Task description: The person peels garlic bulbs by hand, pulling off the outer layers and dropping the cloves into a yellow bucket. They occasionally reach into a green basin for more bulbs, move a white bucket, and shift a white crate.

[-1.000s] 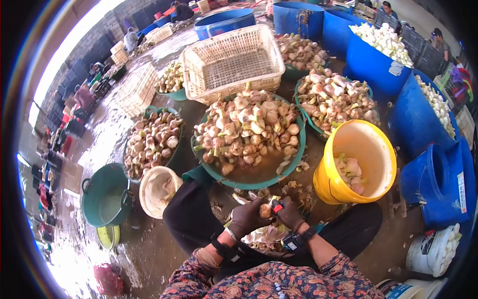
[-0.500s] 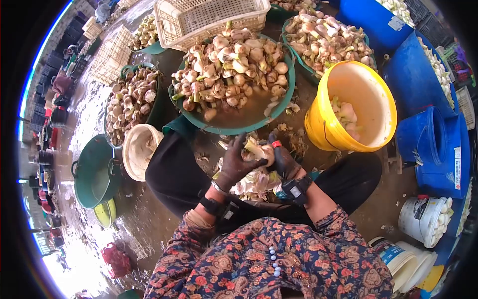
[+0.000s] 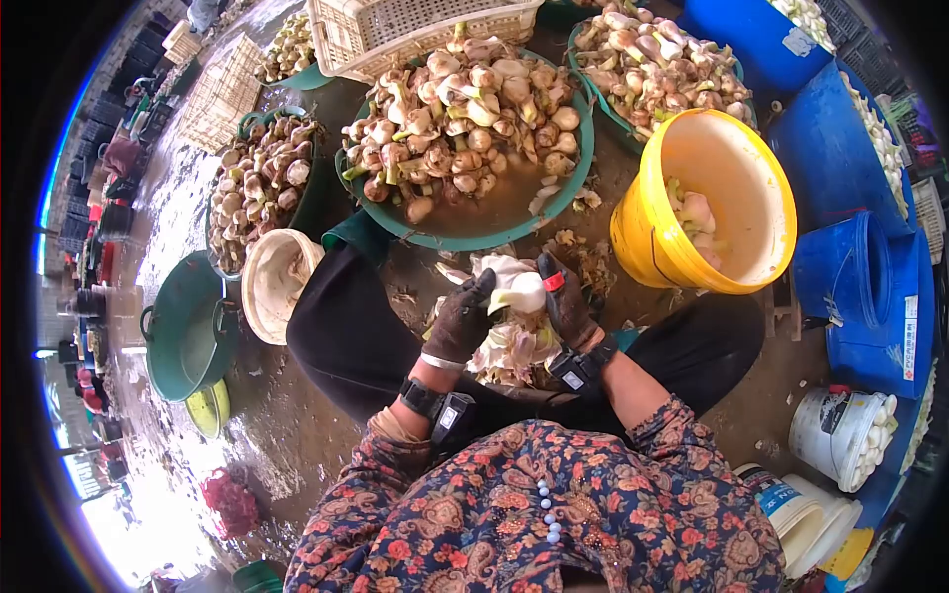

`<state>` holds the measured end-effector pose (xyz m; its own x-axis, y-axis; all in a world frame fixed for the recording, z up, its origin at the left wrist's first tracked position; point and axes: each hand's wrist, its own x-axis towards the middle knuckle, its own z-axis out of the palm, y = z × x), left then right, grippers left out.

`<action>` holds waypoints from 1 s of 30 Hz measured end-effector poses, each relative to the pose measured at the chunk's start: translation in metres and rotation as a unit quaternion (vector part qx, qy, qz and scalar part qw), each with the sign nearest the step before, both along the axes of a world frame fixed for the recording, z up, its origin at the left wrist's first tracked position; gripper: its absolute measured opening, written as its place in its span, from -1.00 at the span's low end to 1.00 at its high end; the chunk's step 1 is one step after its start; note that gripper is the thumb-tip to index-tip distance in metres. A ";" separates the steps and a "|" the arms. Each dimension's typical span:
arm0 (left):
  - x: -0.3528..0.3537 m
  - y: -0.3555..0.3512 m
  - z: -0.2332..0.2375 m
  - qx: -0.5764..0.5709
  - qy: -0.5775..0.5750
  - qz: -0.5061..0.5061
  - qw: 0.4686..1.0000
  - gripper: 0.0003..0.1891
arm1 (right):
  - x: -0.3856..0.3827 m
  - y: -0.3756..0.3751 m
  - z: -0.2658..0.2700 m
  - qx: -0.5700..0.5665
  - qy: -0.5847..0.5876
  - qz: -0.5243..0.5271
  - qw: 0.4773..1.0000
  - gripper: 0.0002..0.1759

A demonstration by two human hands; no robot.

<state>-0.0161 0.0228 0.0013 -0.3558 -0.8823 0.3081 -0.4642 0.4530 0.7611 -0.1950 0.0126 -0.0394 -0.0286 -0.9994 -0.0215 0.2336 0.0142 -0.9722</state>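
A pale bulb [image 3: 522,295] with a greenish-white stem is held between my two gloved hands, above a heap of peeled skins [image 3: 516,348] between my legs. My left hand [image 3: 462,318] grips the bulb's stem side with its fingers bent. My right hand [image 3: 567,304], with a red band on a finger, closes on the bulb's other side. In front stands a green tub [image 3: 474,240] with brownish unpeeled bulbs [image 3: 465,128] and murky water. The yellow bucket [image 3: 652,222] to the right holds a few peeled pieces [image 3: 695,219].
A white bucket [image 3: 259,287] and a green basin [image 3: 183,336] stand left. More bulbs [image 3: 262,193] fill a tub behind them. A plastic crate [image 3: 420,61] lies beyond the main tub. Blue containers [image 3: 830,148] and a white bucket of peeled bulbs [image 3: 830,435] line the right.
The bulb between my hands now shows a whiter, smoother surface, its stem pointing left. My left hand's spread fingers have drawn in around it. The view has shifted slightly.
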 end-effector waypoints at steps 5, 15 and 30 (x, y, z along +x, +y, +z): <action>0.011 -0.011 0.014 0.024 -0.016 0.007 1.000 -0.56 | -0.009 -0.001 0.073 -0.282 0.377 0.002 0.882 -0.59; 0.027 -0.001 0.039 0.449 0.198 -0.086 0.867 -0.66 | -0.031 -0.016 -0.009 0.289 -0.184 0.068 0.937 -0.65; 0.063 -0.140 0.001 0.184 -0.285 0.204 0.918 -0.41 | -0.086 -0.046 0.103 0.049 -0.566 0.130 0.812 -0.18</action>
